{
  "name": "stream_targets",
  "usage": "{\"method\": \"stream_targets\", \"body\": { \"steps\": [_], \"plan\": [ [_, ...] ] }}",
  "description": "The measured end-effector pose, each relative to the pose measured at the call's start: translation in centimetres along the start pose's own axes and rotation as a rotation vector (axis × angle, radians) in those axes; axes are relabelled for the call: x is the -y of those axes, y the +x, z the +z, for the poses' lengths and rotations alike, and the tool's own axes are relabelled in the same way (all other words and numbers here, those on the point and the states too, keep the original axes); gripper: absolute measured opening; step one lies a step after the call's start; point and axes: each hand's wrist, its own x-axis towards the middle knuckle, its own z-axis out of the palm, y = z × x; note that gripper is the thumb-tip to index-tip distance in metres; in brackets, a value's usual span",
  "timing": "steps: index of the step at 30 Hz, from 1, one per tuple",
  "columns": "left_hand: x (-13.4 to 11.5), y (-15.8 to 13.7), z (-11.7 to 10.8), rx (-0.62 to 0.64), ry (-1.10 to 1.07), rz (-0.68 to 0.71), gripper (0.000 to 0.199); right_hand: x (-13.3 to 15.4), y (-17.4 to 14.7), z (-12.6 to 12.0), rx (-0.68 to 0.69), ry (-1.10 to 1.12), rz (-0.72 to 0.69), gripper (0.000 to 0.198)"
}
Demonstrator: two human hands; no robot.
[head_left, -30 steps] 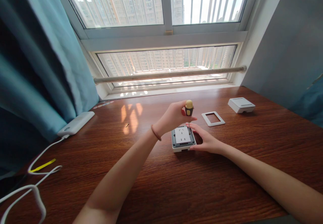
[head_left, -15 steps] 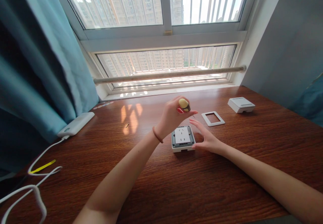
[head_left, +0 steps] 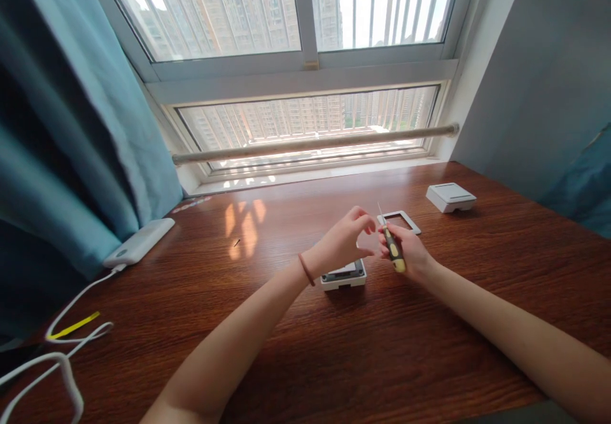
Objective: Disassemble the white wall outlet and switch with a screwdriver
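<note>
Yellow-and-black screwdriver (head_left: 394,249) is in the right hand (head_left: 413,255), fingers closed round the handle with the thin tip pointing up and away. Some of those fingers are tucked behind the handle, so I can't see the whole grip. Left hand's (head_left: 347,234) fingers are half curled with a gap to the thumb. They look a bit blurry and I can't spot anything in them.

Right under that hand on the counter (head_left: 286,373) is the white box with the dark grey plate (head_left: 344,282). Its far part is covered, so only the near edge shows; can't tell if the hand touches it. Just beyond the right hand there's a white frame (head_left: 414,223), partly blocked by fingers and screwdriver. Farther right, a closed white box (head_left: 451,197). Way left, a white cable (head_left: 76,296) runs out of shot.
</note>
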Motion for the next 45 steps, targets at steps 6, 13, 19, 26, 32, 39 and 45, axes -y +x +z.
{"method": "stream_targets", "body": {
  "steps": [6, 13, 19, 26, 32, 39, 45],
  "plan": [
    [4.3, -0.5, -1.9, 0.338, -0.161, -0.176, 0.024, -1.2, -0.3, 0.5, 0.031, -0.038, 0.11, 0.036],
    [6.1, -0.7, -0.8, 0.391, -0.314, -0.153, 0.022, -3.2, -1.2, 1.2, 0.036, -0.186, 0.168, 0.044],
    [6.0, -0.6, -0.3, 0.384, -0.348, -0.193, 0.023, -3.7, -0.9, 1.1, 0.015, -0.287, 0.153, 0.046],
    [5.3, -0.3, 0.2, 0.37, -0.304, -0.258, 0.021, -3.8, -0.9, 1.0, 0.025, -0.317, 0.133, 0.047],
    [5.0, -0.3, 0.3, 0.364, -0.275, -0.272, 0.02, -3.8, -0.9, 1.0, 0.032, -0.322, 0.135, 0.046],
    [4.3, -0.3, 0.7, 0.349, -0.202, -0.309, 0.014, -3.6, -0.9, 1.1, 0.028, -0.345, 0.124, 0.045],
    [3.8, -0.2, 0.8, 0.331, -0.16, -0.344, 0.018, -3.4, -1.1, 1.1, 0.045, -0.344, 0.125, 0.042]
  ]
}}
